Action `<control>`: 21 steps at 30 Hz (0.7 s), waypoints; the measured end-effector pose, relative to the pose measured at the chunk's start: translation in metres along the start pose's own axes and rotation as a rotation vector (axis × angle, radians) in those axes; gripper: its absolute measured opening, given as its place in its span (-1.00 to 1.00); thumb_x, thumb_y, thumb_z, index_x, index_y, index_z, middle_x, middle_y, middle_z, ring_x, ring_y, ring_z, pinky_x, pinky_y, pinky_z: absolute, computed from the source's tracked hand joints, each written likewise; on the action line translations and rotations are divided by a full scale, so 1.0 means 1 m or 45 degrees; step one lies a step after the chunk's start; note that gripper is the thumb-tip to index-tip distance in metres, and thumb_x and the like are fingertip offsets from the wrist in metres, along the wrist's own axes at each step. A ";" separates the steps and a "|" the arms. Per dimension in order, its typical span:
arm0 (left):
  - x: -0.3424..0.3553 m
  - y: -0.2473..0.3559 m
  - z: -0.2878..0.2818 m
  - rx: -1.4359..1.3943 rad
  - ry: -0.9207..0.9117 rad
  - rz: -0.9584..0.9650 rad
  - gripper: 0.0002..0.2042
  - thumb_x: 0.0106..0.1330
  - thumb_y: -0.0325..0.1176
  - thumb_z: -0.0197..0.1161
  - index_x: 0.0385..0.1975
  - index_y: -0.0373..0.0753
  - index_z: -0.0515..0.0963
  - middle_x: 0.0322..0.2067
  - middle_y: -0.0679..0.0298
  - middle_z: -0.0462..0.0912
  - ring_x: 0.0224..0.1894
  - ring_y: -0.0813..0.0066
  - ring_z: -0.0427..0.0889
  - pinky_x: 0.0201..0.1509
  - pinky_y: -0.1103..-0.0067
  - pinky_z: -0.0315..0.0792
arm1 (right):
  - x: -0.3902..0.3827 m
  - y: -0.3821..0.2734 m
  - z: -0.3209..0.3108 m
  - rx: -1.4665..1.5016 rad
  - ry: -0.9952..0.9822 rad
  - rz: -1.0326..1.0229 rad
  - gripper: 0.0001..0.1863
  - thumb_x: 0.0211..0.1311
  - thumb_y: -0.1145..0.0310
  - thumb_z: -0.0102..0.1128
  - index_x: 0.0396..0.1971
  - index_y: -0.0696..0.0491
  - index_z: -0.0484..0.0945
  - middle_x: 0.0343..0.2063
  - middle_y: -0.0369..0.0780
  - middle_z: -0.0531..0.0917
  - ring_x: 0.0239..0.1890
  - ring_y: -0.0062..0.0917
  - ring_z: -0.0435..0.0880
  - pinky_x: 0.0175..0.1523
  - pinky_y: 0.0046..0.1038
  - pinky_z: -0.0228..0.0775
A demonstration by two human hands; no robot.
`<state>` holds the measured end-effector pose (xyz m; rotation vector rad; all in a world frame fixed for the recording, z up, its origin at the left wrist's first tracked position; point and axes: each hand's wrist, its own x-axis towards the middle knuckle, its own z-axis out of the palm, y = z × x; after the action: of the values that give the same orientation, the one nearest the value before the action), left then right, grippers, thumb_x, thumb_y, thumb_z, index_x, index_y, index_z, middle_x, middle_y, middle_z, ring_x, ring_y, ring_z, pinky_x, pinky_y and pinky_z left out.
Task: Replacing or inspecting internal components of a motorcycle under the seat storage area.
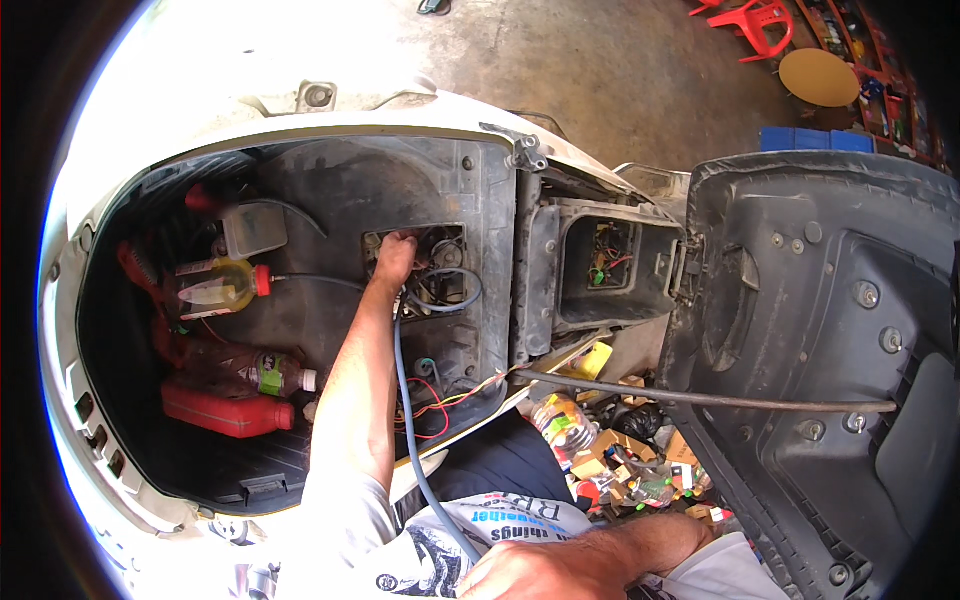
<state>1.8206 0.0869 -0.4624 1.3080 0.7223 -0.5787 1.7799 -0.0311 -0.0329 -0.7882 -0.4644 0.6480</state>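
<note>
The left hand is in the square hole of the black box; its fingers look bent, but I can't tell how wide or what they hold. The blue-grey hose runs long from the hole, near that hand, down toward the right hand; the right fingers are hidden, so I can't tell their grip.

Matt, scuffed black plastic all over the storage tub! Inside the tub, a smooth red plastic jug and a glossy clear plastic bottle; over its near edge, a smooth, rubbery hose. Beyond the tub, mottled concrete floor; nearer than it, a cloth shirt.
</note>
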 end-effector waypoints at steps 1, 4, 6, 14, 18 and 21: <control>-0.001 0.001 0.000 0.000 0.000 0.000 -0.63 0.11 -0.52 -0.14 -0.16 -0.43 0.55 -0.40 0.15 0.63 -0.58 0.41 0.59 -0.46 0.54 0.55 | -0.001 0.000 0.001 0.000 0.013 0.007 -0.76 0.26 0.45 -0.01 -0.64 0.03 0.39 -0.67 -0.29 0.39 -0.67 -0.41 0.41 -0.59 -0.42 0.21; -0.002 0.002 0.000 0.013 -0.018 -0.023 -0.64 0.11 -0.52 -0.14 -0.16 -0.42 0.55 -0.43 0.16 0.63 -0.59 0.44 0.58 -0.47 0.55 0.54 | 0.002 0.000 -0.001 0.001 -0.006 -0.016 -0.75 0.26 0.45 0.00 -0.65 0.03 0.39 -0.67 -0.29 0.39 -0.67 -0.41 0.41 -0.60 -0.42 0.22; -0.002 0.000 -0.001 -0.002 0.002 0.012 -0.64 0.13 -0.51 -0.14 -0.16 -0.41 0.55 -0.46 0.18 0.63 -0.61 0.45 0.58 -0.46 0.55 0.53 | 0.002 0.002 -0.001 0.007 -0.006 -0.019 -0.75 0.26 0.46 0.00 -0.65 0.03 0.39 -0.67 -0.29 0.39 -0.67 -0.41 0.41 -0.60 -0.42 0.22; 0.001 -0.005 -0.001 -0.043 -0.009 -0.011 -0.66 0.14 -0.49 -0.15 -0.19 -0.40 0.55 -0.52 0.17 0.61 -0.62 0.41 0.59 -0.45 0.53 0.54 | 0.002 -0.001 -0.001 -0.023 -0.021 0.014 -0.76 0.24 0.48 0.00 -0.65 0.03 0.40 -0.67 -0.29 0.39 -0.67 -0.42 0.42 -0.60 -0.42 0.22; 0.005 -0.010 -0.002 -0.052 0.037 -0.014 -0.69 0.15 -0.49 -0.15 -0.24 -0.40 0.55 -0.53 0.15 0.61 -0.61 0.38 0.60 -0.45 0.52 0.55 | 0.001 -0.001 0.000 -0.006 0.002 0.004 -0.77 0.22 0.50 0.00 -0.65 0.04 0.40 -0.67 -0.29 0.40 -0.67 -0.42 0.42 -0.60 -0.42 0.22; 0.006 -0.014 -0.006 -0.075 0.058 -0.012 -0.72 0.15 -0.49 -0.14 -0.30 -0.39 0.54 -0.56 0.15 0.59 -0.61 0.38 0.60 -0.46 0.51 0.55 | -0.001 0.001 0.001 -0.002 0.008 0.005 -0.77 0.23 0.50 0.00 -0.65 0.03 0.40 -0.67 -0.29 0.40 -0.67 -0.42 0.42 -0.60 -0.42 0.22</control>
<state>1.8136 0.0907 -0.4767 1.2671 0.7778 -0.5329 1.7784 -0.0305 -0.0328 -0.7923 -0.4577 0.6488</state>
